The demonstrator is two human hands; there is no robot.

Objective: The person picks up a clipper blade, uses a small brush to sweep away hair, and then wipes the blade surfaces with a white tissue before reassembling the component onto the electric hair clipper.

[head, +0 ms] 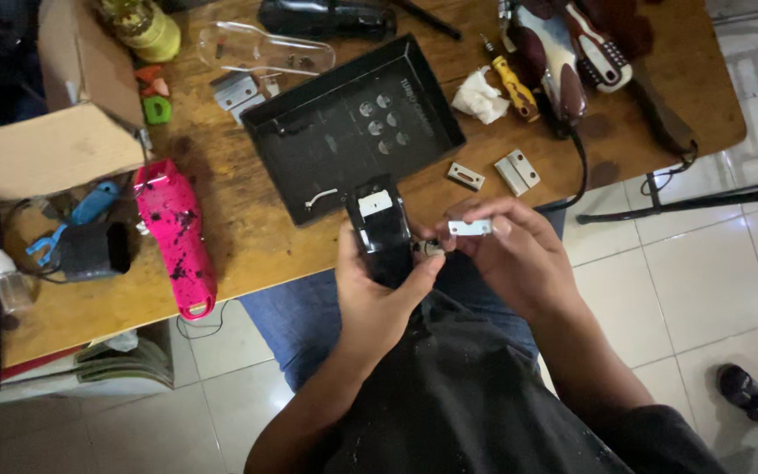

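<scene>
We see one black hair clipper (381,230) in our hands and one small metal blade (469,227). Three more flat metal blade pieces lie on the wooden table (247,237) ahead of us: one (466,175) alone and two (517,171) touching side by side. Another metal blade (237,90) lies farther left, by a clear plastic cover (265,48).

Our left hand (377,298) is wrapped around the clipper from below, fingers closed on its body. The clipper is glossy black with a white patch near its top end. Its long axis runs nearly straight away from us, tilted slightly to the left, the top end pointing at the table edge and reaching over the near corner of a black tray (353,123). It is held above our lap, just at the table's near edge.

Our right hand (511,254) pinches the small blade between thumb and fingertips, just right of the clipper. The blade is a pale, narrow bar lying crosswise.

On the table we also count one pink clipper shell (175,235) speckled black, one yellow-handled screwdriver (515,86) and one white crumpled tissue (479,96).
</scene>
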